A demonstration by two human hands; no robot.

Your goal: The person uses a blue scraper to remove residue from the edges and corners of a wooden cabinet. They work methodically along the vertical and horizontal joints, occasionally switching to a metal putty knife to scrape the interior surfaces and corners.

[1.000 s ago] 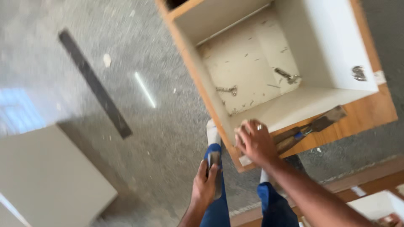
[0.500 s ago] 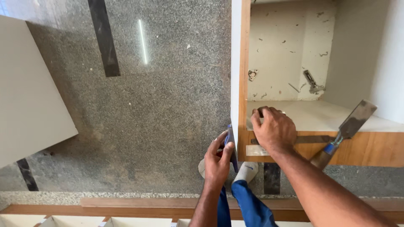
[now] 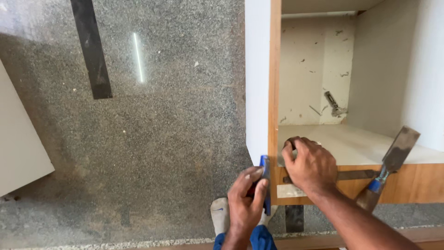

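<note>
Pressing a blue tool (image 3: 265,185) against the cabinet (image 3: 259,83) corner is seen | left hand (image 3: 245,203) clamped on it | right hand (image 3: 311,165) closed over a small part on the edge | chisel (image 3: 388,169) leaning unused | fitting judged unfinished

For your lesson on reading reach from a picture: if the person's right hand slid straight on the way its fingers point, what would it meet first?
The right hand points into the open cabinet. Its way over the white panel looks free; the metal hinge lies slightly right of that line, though depth is unclear.
</note>
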